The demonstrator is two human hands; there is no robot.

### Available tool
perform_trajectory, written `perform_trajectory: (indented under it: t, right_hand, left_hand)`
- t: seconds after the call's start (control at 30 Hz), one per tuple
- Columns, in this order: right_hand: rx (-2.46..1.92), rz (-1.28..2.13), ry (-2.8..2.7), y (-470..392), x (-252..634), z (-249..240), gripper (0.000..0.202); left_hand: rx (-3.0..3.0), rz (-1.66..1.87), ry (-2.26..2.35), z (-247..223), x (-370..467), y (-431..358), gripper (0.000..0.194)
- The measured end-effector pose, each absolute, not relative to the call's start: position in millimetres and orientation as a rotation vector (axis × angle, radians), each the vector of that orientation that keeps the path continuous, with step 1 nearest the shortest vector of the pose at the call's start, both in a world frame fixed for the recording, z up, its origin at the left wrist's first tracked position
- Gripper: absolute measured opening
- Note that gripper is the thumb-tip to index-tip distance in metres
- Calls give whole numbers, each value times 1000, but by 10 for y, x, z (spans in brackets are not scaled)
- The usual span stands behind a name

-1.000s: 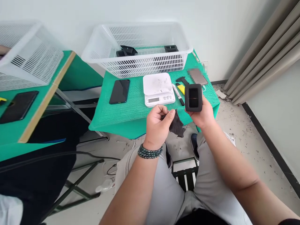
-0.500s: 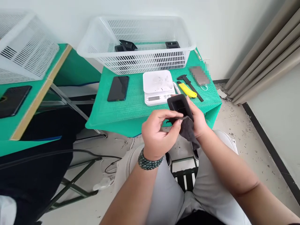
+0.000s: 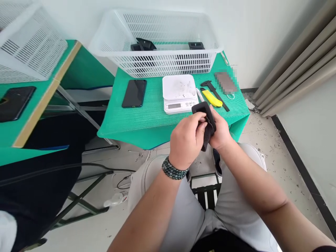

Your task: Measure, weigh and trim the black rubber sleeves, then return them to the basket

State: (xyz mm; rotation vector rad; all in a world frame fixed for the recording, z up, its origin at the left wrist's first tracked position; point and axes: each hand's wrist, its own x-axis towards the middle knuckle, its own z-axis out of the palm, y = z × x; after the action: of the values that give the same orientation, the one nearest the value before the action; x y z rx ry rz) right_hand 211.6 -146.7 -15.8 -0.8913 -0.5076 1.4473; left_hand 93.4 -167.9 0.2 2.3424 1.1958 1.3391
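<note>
My right hand [image 3: 221,130] grips a black plastic part [image 3: 210,113] with a raised rim and a hollow middle, tilted above the front edge of the table. The fingers behind the part are mostly hidden. A dark cloth [image 3: 207,138] is pinched in my left hand [image 3: 185,140], whose fingertips press it into the hollow of the part. The lower end of the cloth hangs below the part, between both hands. Just beyond them stands a white digital scale [image 3: 180,89] with dark specks on its pan.
A white basket [image 3: 157,54] with several black parts [image 3: 144,44] stands at the back. A phone [image 3: 134,93] lies left of the scale. To its right are a yellow utility knife [image 3: 212,98] and a black caliper [image 3: 217,96]. Another green-covered table [image 3: 47,94] is at left.
My left hand has moved right and up, pushing the cloth into the hollow of the part. The cloth is now more bunched. The view has shifted slightly.
</note>
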Motion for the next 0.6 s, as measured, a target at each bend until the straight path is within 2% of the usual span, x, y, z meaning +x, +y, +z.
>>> perform_trajectory:
  t: [0.23,0.43,0.6]
  right_hand:
    - [-975,1194,-627,-1442,2279,-118,28]
    - [-1022,1130,-789,-1598,2256,-40,33]
    - [-1002,1038,-901,-1544,2224,-53,33]
  left_hand:
    - [2316,1122,1031,-27,1039,-1922,40]
    - [2124,1356,1054,-100,1121,-2052,34]
    - [2225,1440,1106,-118,1094,-1990,27]
